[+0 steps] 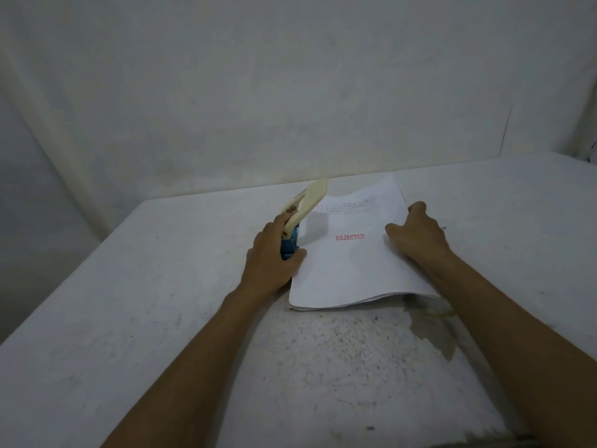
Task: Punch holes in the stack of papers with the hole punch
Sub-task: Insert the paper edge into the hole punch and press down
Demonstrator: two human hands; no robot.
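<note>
A stack of white papers (349, 270) lies on the white table, its top sheet stamped REJECTED in red. At the stack's left edge stands a hole punch (300, 218) with a blue base and a cream lever raised up and away from me. My left hand (274, 257) is wrapped around the punch's blue base, thumb touching the paper's left edge. On the stack's right side my right hand (416, 234) lies with fingers curled, holding the papers at their right edge.
The white table (161, 302) is scuffed, with dark specks in front of the papers and a grey stain (433, 331) near the stack's near right corner. A pale wall (290, 92) rises right behind the table's far edge.
</note>
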